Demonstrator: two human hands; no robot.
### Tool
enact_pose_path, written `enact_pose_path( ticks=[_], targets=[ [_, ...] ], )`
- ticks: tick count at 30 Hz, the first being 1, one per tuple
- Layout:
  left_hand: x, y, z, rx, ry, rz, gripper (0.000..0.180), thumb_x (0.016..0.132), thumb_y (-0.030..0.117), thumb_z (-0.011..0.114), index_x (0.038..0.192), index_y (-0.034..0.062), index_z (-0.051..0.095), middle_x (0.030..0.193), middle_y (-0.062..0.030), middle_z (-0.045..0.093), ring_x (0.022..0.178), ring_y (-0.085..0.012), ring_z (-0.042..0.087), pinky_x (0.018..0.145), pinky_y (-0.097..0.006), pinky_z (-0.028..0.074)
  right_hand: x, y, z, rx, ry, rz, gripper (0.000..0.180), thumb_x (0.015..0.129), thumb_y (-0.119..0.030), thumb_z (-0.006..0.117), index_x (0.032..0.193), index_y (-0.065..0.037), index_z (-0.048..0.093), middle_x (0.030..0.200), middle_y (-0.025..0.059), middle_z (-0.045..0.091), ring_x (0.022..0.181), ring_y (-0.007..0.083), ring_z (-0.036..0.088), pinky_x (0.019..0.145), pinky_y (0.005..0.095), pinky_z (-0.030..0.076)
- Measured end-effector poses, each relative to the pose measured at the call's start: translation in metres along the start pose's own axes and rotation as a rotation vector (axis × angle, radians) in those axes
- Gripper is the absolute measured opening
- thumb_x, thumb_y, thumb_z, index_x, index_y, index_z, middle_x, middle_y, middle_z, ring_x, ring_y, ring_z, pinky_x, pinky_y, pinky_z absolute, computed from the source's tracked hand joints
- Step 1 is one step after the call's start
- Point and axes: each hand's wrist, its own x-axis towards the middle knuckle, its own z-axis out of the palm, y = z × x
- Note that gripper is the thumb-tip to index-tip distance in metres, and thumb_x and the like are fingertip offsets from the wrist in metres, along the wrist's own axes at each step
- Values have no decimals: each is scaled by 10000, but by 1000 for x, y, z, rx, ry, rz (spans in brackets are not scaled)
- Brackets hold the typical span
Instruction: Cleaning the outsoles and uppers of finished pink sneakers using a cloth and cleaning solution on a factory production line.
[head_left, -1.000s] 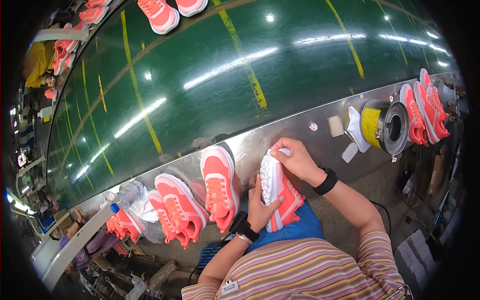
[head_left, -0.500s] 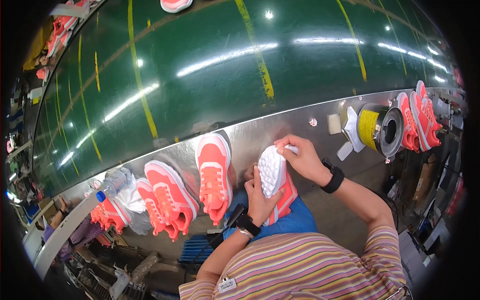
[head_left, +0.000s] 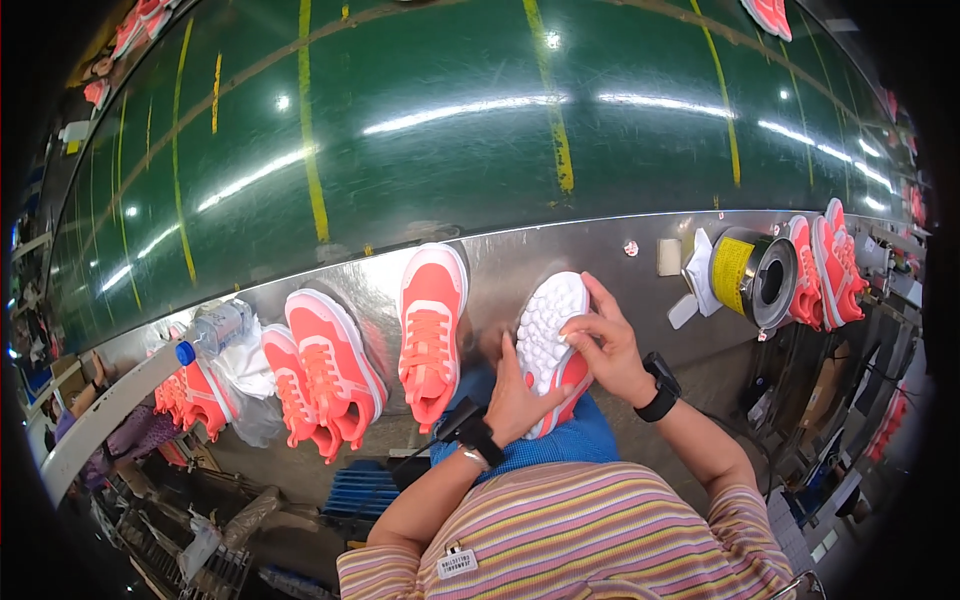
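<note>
Shiny grey metal surface (head_left: 490, 290), with a coral sneaker (head_left: 548, 330) over its near edge, knobbly white sole up, toe pointing away. Bare left hand (head_left: 516, 395) grips its left side; bare right hand (head_left: 614, 352) touches the right rim, can't tell if those fingers pinch.

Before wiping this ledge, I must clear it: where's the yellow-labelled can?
In the head view's right half, the can is on the metal ledge, right of the held shoe, between a white sheet and coral sneakers.
</note>
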Motion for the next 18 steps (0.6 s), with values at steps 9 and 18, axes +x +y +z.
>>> enact_pose_path(
  ticks=[9,18],
  targets=[
    [-14,25,-8,249,-77,-16,1069,654,396,734,1328,-144,103,1119,-322,427,1000,-417,492,857,-406,429,-14,15,-9,282,97,88,98,799,-15,623,890,-43,645,1382,197,318,1274,297,358,1008,385,333],
    [-14,37,-2,401,-123,-58,1077,683,450,699,1308,-182,89,1047,-330,436,929,-437,499,813,-416,443,13,27,-15,-308,175,101,141,755,-152,683,849,-53,648,904,114,611,903,237,564,807,337,431]
  ],
)
